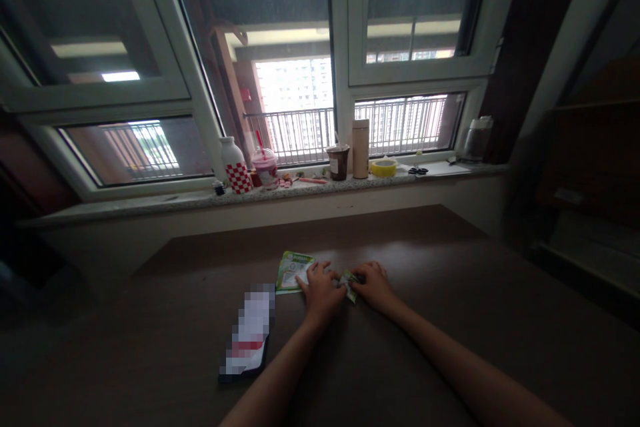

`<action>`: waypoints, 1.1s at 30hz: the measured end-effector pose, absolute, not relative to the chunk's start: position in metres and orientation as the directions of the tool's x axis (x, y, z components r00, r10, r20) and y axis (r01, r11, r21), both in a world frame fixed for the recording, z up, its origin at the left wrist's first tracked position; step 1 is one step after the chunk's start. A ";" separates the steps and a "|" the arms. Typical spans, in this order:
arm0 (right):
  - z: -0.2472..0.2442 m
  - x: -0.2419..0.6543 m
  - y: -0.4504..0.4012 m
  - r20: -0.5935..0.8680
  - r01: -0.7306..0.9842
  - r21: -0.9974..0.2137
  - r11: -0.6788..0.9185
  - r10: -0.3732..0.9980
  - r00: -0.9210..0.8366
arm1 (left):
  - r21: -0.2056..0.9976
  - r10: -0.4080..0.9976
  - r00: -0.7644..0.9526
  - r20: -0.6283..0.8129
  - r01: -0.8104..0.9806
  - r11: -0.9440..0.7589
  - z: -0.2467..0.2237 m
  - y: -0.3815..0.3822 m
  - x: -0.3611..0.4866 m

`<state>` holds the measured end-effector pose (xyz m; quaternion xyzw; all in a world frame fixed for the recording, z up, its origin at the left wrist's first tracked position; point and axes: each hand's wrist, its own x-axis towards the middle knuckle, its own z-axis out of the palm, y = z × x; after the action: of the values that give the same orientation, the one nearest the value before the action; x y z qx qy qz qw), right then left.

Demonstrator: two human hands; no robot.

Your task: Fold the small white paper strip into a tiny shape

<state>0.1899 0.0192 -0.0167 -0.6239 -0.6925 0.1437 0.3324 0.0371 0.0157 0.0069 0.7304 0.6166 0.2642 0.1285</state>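
Observation:
A small green-and-white packet (351, 287) is between my two hands, low over the brown table. My right hand (375, 285) pinches its right side, fingers curled in. At its left edge, the thumb and forefinger of my left hand (321, 290) close on it, while the other fingers spread to the left. Under those spread fingers lies a larger flat green-and-white packet (290, 273) with printing on it. Parts of both packets are hidden by my fingers.
On the table (425, 347), a dark-edged item with a blurred-out face (250, 327) lies left of my left forearm. Along the windowsill stand a checkered bottle (236, 167), a pink drink cup (265, 170), a dark drink cup (338, 163), a tan flask (361, 150), yellow tape (383, 168) and scissors (418, 171).

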 end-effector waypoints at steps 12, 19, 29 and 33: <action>-0.016 0.188 0.019 0.266 0.752 -0.641 0.154 0.963 0.029 | 0.502 0.955 0.090 0.283 0.834 -0.228 0.003 0.014 0.039; -0.010 0.186 0.015 0.238 0.756 -0.639 0.144 0.971 0.017 | 0.507 0.960 0.086 0.265 0.835 -0.214 0.002 0.015 0.039; -0.008 0.187 0.015 0.174 0.786 -0.609 0.105 0.985 0.003 | 0.524 0.964 0.039 0.262 0.833 -0.176 0.001 0.018 0.035; -0.011 0.190 0.017 0.202 0.790 -0.594 0.149 0.979 -0.033 | 0.542 0.967 0.031 0.254 0.823 -0.169 0.003 0.018 0.034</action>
<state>0.1901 0.0167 -0.0110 -0.6317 -0.7002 0.1622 0.2905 0.0343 0.0179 0.0035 0.7073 0.6327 0.2900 0.1237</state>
